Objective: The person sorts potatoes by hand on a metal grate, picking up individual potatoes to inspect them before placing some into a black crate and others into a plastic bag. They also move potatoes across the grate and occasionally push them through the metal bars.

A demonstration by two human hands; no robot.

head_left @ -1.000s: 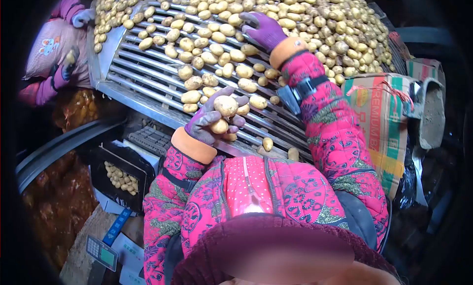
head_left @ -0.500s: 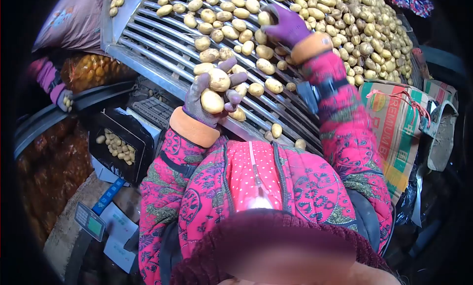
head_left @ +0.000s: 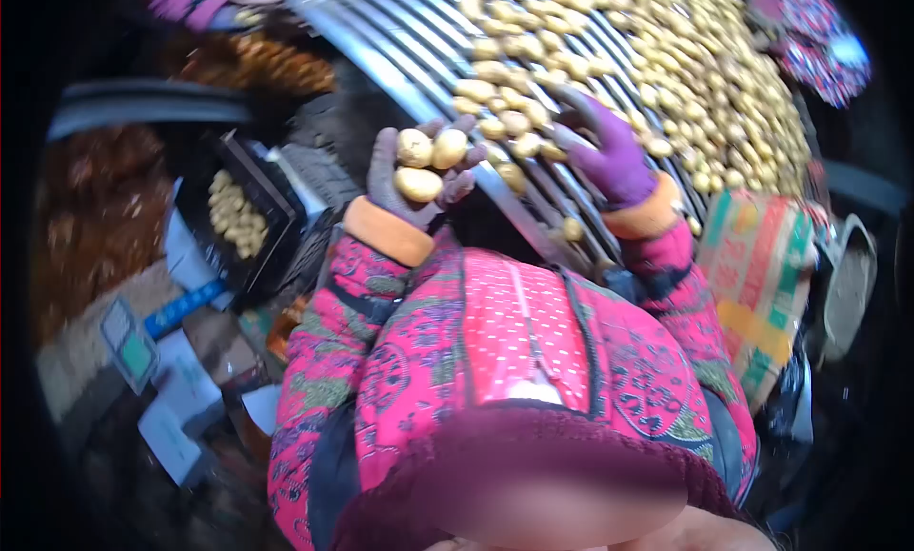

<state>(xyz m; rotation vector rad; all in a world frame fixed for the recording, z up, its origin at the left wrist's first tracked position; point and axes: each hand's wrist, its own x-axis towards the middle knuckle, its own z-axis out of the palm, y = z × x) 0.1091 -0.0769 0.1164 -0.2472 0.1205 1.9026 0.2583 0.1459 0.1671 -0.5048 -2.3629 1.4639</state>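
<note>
Three pale potatoes [head_left: 418,185] rest in my left hand [head_left: 409,175], which wears a grey-purple glove and is turned palm up beside the rack's near edge. The metal slatted rack [head_left: 400,47] carries many loose potatoes [head_left: 724,104], heaped most thickly at the right. Over the slats, my right hand [head_left: 609,156], in a purple glove, has its thumb and fingers apart, close to a few potatoes. No potato shows in it. The picture is blurred by motion.
A black box [head_left: 276,204] with several potatoes stands at the left, near a scale display [head_left: 133,346]. A printed carton [head_left: 757,275] is at the right. Parts of other people show: a purple sleeve [head_left: 186,1] at top left and patterned cloth [head_left: 824,42] at top right.
The view has shifted. My left hand now holds three potatoes instead of two and is beyond the rack's edge. My right hand has come nearer my body over the slats.
</note>
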